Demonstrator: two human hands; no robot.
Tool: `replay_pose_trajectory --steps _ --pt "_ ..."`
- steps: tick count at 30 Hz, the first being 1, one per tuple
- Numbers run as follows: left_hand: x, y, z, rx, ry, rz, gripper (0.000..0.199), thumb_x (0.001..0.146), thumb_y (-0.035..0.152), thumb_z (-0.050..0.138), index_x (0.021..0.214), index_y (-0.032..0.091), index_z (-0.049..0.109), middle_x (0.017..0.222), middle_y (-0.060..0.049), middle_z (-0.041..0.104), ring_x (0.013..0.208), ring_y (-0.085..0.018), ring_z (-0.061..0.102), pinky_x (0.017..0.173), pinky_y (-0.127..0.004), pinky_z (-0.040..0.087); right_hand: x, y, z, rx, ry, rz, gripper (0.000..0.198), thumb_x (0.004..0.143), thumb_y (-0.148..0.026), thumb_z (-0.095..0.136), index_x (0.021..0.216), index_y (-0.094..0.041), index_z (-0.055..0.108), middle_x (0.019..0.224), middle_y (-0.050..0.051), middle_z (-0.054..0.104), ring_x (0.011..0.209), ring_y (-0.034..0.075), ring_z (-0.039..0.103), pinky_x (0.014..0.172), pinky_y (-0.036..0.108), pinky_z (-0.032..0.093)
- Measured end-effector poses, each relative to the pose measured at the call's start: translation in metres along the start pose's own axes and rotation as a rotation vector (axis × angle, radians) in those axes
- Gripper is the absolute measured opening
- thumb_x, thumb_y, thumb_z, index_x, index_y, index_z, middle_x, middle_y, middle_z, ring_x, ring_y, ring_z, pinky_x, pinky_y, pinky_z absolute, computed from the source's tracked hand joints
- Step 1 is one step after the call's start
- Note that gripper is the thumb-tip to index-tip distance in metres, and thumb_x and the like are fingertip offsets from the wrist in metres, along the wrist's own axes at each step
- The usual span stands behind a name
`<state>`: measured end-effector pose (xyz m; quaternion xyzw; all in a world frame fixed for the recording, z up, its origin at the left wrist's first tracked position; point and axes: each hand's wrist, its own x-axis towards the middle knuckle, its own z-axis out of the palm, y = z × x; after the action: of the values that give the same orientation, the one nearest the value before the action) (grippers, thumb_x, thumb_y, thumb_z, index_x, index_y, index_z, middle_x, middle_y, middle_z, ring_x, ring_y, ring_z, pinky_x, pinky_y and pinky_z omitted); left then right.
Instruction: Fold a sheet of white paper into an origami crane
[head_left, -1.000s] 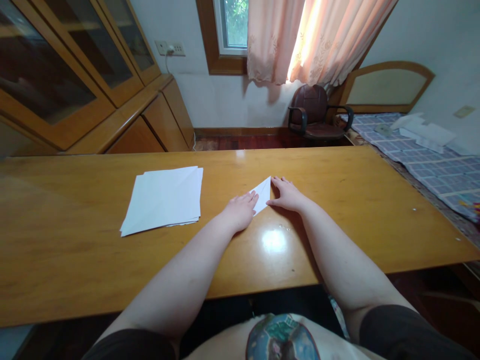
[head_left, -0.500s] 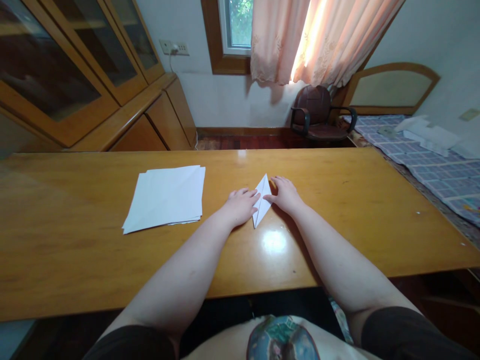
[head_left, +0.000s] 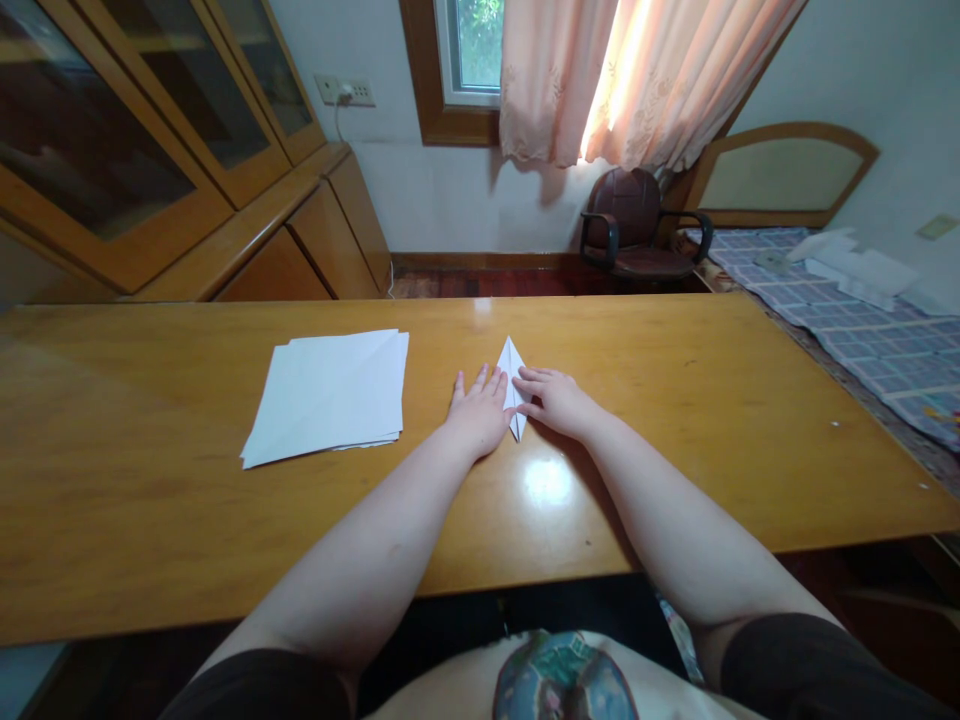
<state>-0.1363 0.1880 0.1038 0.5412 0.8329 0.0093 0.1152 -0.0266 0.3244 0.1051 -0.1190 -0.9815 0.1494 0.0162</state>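
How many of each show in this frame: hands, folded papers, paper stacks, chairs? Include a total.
Left hand and right hand: 2
Folded paper: 1
Paper stack: 1
Chair: 1
Total: 5

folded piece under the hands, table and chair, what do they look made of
Folded piece: probably paper, matte white with sharp creases. Table: apparently wood or veneer, glossy, with streaky grain and a bright reflection. Chair: upholstered in what looks like brown leather or imitation, with a soft sheen; can't tell which.
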Motion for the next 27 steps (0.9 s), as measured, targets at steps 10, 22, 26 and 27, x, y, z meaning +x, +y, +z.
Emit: replay_pose_trajectory --steps 10,22,26,27 --pt "0.002 -0.001 -0.002 -0.025 -0.061 0.019 0.066 0.09 0.04 0.027 0.147 0.011 0.013 0.155 -0.012 0.009 0.143 -0.025 0.006 0.114 -0.048 0.011 -0.004 -0.002 -0.003 -0.034 -0.043 0.031 0.057 0.077 -0.05 0.063 0.129 -0.027 0.053 0.144 0.008 0.041 0.133 0.032 0.035 0.106 0.048 0.031" --pt "0.0 -0.008 -0.01 -0.035 -0.127 0.086 0.07 0.089 0.049 0.033 0.148 0.018 0.012 0.155 -0.011 0.002 0.143 -0.026 0.003 0.114 -0.047 0.009 -0.004 0.0 -0.004 0.009 -0.077 0.053 0.063 0.077 -0.05 0.063 0.134 -0.029 0.048 0.147 0.007 0.036 0.135 0.03 0.03 0.108 0.05 0.027" --pt "0.0 -0.013 -0.012 -0.045 -0.142 0.123 0.082 0.084 0.06 0.035 0.148 0.016 0.008 0.154 -0.013 0.001 0.142 -0.027 0.002 0.113 -0.048 0.009 -0.006 -0.001 -0.004 0.023 -0.088 0.048 0.069 0.075 -0.052 0.063 0.136 -0.028 0.045 0.148 0.008 0.032 0.137 0.032 0.026 0.109 0.053 0.024" --pt "0.0 -0.013 -0.013 -0.047 -0.152 0.128 0.087 0.082 0.063 0.038 0.148 0.016 0.007 0.154 -0.013 0.001 0.142 -0.027 0.002 0.113 -0.048 0.009 -0.006 -0.001 -0.004 0.027 -0.091 0.045 0.071 0.074 -0.053 0.064 0.137 -0.027 0.044 0.149 0.009 0.031 0.137 0.032 0.026 0.109 0.053 0.023"
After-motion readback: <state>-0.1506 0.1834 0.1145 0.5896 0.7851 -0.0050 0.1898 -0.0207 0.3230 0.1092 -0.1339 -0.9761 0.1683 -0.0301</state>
